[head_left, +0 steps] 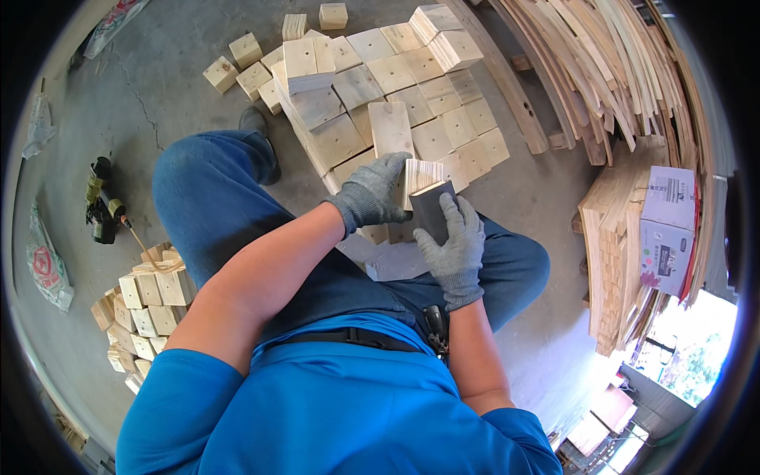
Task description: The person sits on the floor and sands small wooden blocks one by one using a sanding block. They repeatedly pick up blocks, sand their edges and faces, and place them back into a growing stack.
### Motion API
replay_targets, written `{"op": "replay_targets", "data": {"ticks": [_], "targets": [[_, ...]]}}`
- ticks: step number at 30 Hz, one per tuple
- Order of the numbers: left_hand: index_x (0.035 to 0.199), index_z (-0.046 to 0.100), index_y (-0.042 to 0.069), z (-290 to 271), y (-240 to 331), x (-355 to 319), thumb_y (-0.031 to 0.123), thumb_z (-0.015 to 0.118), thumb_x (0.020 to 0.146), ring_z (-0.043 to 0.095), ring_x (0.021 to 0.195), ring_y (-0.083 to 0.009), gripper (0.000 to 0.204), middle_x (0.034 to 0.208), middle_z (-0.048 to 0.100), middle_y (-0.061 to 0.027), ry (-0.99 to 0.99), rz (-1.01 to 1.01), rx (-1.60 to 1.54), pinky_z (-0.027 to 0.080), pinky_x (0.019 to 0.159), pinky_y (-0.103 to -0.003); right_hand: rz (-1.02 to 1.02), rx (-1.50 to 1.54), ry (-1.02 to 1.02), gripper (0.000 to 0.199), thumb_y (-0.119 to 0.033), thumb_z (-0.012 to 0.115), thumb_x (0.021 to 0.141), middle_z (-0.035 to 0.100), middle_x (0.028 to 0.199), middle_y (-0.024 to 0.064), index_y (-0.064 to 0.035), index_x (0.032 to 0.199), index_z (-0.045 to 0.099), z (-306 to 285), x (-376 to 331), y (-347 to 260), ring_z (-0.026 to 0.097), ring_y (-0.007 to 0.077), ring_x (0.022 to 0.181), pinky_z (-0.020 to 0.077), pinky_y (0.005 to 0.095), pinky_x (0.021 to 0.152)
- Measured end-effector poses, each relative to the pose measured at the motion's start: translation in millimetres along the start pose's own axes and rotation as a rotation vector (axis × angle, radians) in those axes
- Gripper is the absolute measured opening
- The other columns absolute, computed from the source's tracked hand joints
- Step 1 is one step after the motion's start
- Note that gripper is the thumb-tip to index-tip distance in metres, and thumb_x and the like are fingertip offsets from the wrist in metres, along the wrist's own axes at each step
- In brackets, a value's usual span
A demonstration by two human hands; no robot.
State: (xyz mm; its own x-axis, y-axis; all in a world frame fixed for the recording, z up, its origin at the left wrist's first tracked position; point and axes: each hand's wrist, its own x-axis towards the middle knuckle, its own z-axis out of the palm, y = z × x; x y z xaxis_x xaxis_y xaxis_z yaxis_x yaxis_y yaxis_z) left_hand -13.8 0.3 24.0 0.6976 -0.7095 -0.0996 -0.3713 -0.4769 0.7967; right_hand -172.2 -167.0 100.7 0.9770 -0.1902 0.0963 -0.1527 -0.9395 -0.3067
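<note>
My left hand (370, 192), in a grey knit glove, is closed around a small layered wooden block (423, 172). My right hand (457, 252), gloved the same way, grips a dark grey sanding block (428, 214) with a pale strip along its upper edge. The sanding block rests against the near side of the wooden block, over my lap. Just beyond the hands lies a longer pale wooden block (391, 127), on top of rows of square blocks (392, 75) with small holes. A few stacked blocks (309, 63) rise at the left of these rows.
Loose blocks (246, 49) lie on the concrete floor at the far left. More blocks (150, 305) are piled beside my left hip, near a nail gun (101, 202) with a hose. Long boards (586, 63) and a cardboard box (666, 229) on stacked wood stand at the right.
</note>
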Motion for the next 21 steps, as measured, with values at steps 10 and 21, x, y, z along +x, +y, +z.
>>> {"op": "replay_targets", "data": {"ticks": [10, 21], "targets": [[0.152, 0.044, 0.008, -4.6, 3.9, 2.7, 0.035, 0.095, 0.063, 0.062, 0.129, -0.0421, 0.106, 0.141, 0.060, -0.0238, -0.022, -0.055, -0.073, 0.052, 0.109, -0.046, 0.113, 0.048, 0.033, 0.076, -0.034, 0.088, 0.082, 0.062, 0.142, 0.0237, -0.0107, 0.149, 0.061, 18.0, 113.3, 31.2, 0.059, 0.0433, 0.130, 0.0465, 0.0519, 0.113], [0.153, 0.044, 0.009, -7.6, 5.5, -0.3, 0.037, 0.096, 0.063, 0.062, 0.130, -0.0411, 0.108, 0.142, 0.060, -0.0227, -0.047, -0.030, -0.019, 0.052, 0.110, -0.046, 0.098, 0.022, 0.035, 0.080, -0.035, 0.088, 0.083, 0.057, 0.145, 0.0280, -0.0061, 0.151, 0.057, 8.9, 30.9, 21.5, 0.054, 0.0449, 0.135, 0.0441, 0.0551, 0.114]]}}
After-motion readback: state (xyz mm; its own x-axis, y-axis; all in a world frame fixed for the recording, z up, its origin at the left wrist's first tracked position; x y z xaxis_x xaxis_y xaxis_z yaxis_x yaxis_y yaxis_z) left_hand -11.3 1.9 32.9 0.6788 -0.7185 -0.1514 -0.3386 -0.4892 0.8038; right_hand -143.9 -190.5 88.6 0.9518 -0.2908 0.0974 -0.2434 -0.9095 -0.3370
